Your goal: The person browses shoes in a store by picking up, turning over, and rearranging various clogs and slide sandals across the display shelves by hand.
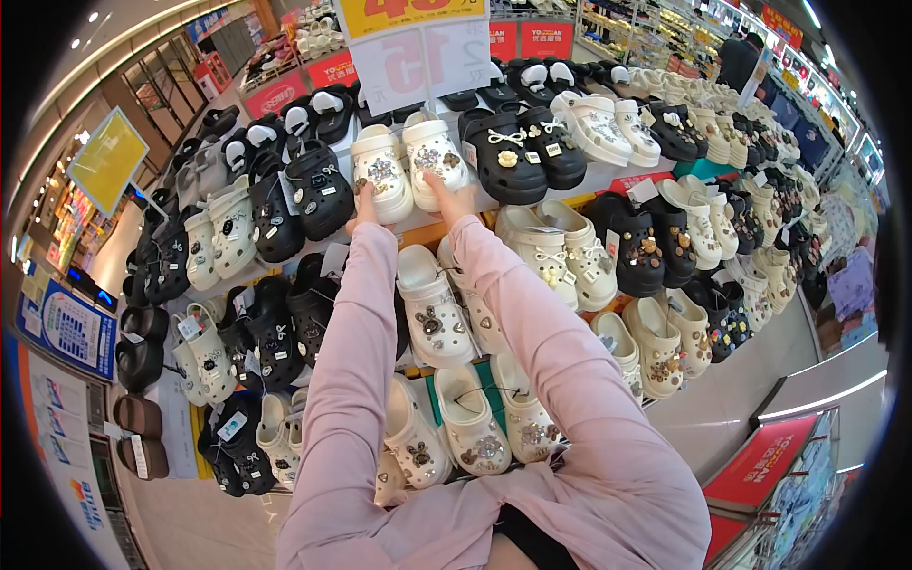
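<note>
Both arms reach forward to a pair of white clogs decorated with charms on the upper shelf. My left hand (363, 213) grips the left white clog (382, 180) at its outer side near the toe, with most fingers hidden. At the toe of the right white clog (435, 157), my right hand (450, 199) is closed, its thumb on top and the other fingers largely out of sight. Black clogs stand on either side: one pair with a white flower charm (509, 161) to the right, another black clog (318, 195) to the left.
A large price sign (415, 52) stands right behind the pair. Tiered rows of clogs fill the display, including a white clog (437, 318) below my forearms. A yellow sign (108, 161) rises at the left. A person in dark clothing (739, 62) is far back right.
</note>
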Demonstrator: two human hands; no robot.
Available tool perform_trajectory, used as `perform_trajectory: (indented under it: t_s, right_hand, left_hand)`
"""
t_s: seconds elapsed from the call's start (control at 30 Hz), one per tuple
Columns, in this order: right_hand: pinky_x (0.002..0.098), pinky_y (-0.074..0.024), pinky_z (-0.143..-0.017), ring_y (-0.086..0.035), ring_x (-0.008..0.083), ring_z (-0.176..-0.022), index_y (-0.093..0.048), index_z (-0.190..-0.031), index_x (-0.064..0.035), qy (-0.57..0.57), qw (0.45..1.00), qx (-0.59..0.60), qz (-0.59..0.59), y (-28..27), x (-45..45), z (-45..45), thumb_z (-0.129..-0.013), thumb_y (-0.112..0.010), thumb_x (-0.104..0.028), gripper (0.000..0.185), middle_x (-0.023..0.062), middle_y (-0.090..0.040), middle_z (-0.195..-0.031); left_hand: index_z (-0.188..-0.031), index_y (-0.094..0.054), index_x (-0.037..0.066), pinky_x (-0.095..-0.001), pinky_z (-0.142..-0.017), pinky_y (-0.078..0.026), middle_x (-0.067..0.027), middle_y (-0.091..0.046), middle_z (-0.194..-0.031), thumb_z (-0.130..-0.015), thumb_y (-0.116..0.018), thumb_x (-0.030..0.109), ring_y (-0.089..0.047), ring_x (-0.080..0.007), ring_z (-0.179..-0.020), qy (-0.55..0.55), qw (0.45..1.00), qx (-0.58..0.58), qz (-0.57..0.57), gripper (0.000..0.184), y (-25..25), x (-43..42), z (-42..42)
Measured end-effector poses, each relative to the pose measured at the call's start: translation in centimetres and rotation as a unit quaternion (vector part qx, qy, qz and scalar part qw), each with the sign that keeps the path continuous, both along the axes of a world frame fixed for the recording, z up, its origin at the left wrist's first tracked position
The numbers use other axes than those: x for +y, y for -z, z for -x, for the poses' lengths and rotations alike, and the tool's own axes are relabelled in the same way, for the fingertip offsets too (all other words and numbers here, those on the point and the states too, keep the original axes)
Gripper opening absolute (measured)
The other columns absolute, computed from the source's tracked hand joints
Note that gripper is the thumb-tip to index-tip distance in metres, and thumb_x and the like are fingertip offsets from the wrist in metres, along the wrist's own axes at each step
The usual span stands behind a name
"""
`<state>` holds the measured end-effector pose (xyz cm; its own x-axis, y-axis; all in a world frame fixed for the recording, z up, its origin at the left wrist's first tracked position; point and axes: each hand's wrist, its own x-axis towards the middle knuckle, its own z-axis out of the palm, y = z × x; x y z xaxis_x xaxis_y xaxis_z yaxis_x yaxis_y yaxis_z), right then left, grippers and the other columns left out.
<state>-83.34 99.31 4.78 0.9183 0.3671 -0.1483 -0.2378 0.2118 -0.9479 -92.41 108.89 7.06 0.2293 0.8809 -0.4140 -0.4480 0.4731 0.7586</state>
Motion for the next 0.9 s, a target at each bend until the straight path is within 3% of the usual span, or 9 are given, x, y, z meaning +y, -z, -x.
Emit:
perform_trajectory:
  t_s: [0.1,0.17,0.27,0.3,0.33,0.43,0.63,0.8,0.9]
  right_hand:
    - [0.0345,-0.0562,-0.061,-0.062,0.0313,-0.092,-0.023,-0.130,0.0090,-0.044,0.997,-0.013,-0.065,0.3,-1.5,-1.0,-0.062,-0.082,-0.040,0.102,0.0269,-0.049,-0.119]
    - [0.0351,-0.0555,-0.062,-0.062,0.0328,-0.091,-0.030,-0.132,0.0077,-0.223,0.973,0.034,0.039,0.3,-3.3,-2.4,-0.065,-0.081,-0.039,0.097,0.0240,-0.049,-0.122]
    - [0.0362,-0.0522,-0.074,-0.064,0.0261,-0.088,-0.056,-0.115,0.0042,-0.167,0.969,-0.124,0.133,-3.0,-10.1,-1.1,-0.065,-0.081,-0.037,0.069,0.0167,-0.063,-0.103]
    - [0.0329,-0.0508,-0.072,-0.064,0.0226,-0.081,-0.060,-0.106,0.0026,-0.065,0.964,-0.240,0.094,-2.2,-11.5,-3.5,-0.063,-0.082,-0.032,0.060,0.0126,-0.065,-0.090]
    - [0.0308,-0.0496,-0.070,-0.062,0.0215,-0.079,-0.059,-0.102,0.0020,0.061,0.935,-0.323,0.133,-4.0,-13.8,-5.2,-0.062,-0.082,-0.027,0.054,0.0129,-0.064,-0.094]
    - [0.0384,-0.0428,-0.089,-0.055,0.0280,-0.104,-0.047,-0.120,-0.0009,0.329,0.856,-0.313,0.248,-4.7,-16.4,-12.1,-0.064,-0.081,-0.030,0.071,0.0214,-0.054,-0.116]
    - [0.0397,-0.0371,-0.098,-0.049,0.0342,-0.114,-0.045,-0.123,-0.0025,0.147,0.983,-0.106,-0.006,2.5,-13.2,-19.6,-0.061,-0.081,-0.041,0.081,0.0248,-0.052,-0.122]
    - [0.0411,-0.0340,-0.099,-0.044,0.0421,-0.111,-0.043,-0.127,-0.0102,0.267,0.948,-0.121,0.123,1.1,-10.8,-16.8,-0.066,-0.076,-0.042,0.076,0.0263,-0.051,-0.119]
    - [0.0469,-0.0404,-0.094,-0.042,0.0428,-0.115,-0.036,-0.133,-0.0102,0.203,0.967,-0.090,0.126,0.2,-12.1,-16.5,-0.065,-0.077,-0.045,0.086,0.0254,-0.045,-0.126]
  left_hand:
    - [-0.117,-0.039,-0.011,-0.0515,-0.067,-0.058,-0.0227,-0.058,-0.108,-0.065,-0.082,0.024,-0.066,-0.0322,-0.084,-0.005,0.999,-0.043,0.001,0.076,0.3,-0.4,-0.5]
    - [-0.118,-0.039,-0.011,-0.0533,-0.071,-0.057,-0.0222,-0.058,-0.110,-0.068,-0.082,0.025,-0.065,-0.0328,-0.089,0.008,0.999,-0.047,0.007,0.075,0.4,-0.2,-0.1]
    - [-0.121,-0.044,-0.002,-0.0583,-0.084,-0.050,-0.0171,-0.057,-0.117,-0.072,-0.080,0.029,-0.058,-0.0358,-0.103,0.113,0.982,-0.151,0.030,0.068,1.7,1.5,1.2]
    - [-0.126,-0.050,0.012,-0.0531,-0.100,-0.038,-0.0140,-0.052,-0.125,-0.076,-0.073,0.041,-0.046,-0.0321,-0.119,0.184,0.970,-0.162,0.008,0.062,3.2,3.0,1.4]
    - [-0.125,-0.048,0.010,-0.0537,-0.097,-0.040,-0.0139,-0.053,-0.120,-0.074,-0.076,0.039,-0.050,-0.0322,-0.112,0.169,0.977,-0.129,0.023,0.064,2.8,2.9,2.1]
    - [-0.125,-0.045,0.010,-0.0536,-0.096,-0.040,-0.0128,-0.050,-0.118,-0.072,-0.078,0.036,-0.051,-0.0315,-0.106,0.137,0.982,-0.100,0.084,0.068,2.8,3.0,3.2]
    - [-0.132,-0.038,0.019,-0.0518,-0.098,-0.039,-0.0126,-0.029,-0.131,-0.073,-0.078,0.031,-0.043,-0.0311,-0.114,0.163,0.976,-0.111,0.087,0.073,1.5,0.9,4.1]
    - [-0.133,-0.036,0.021,-0.0512,-0.101,-0.036,-0.0125,-0.030,-0.126,-0.070,-0.080,0.034,-0.037,-0.0318,-0.116,0.278,0.953,-0.055,-0.108,0.078,3.9,1.1,4.3]
    - [-0.141,-0.020,0.021,-0.0538,-0.100,-0.036,-0.0124,-0.026,-0.132,-0.068,-0.081,0.031,-0.036,-0.0330,-0.119,0.273,0.959,-0.058,-0.044,0.096,3.7,0.4,4.8]
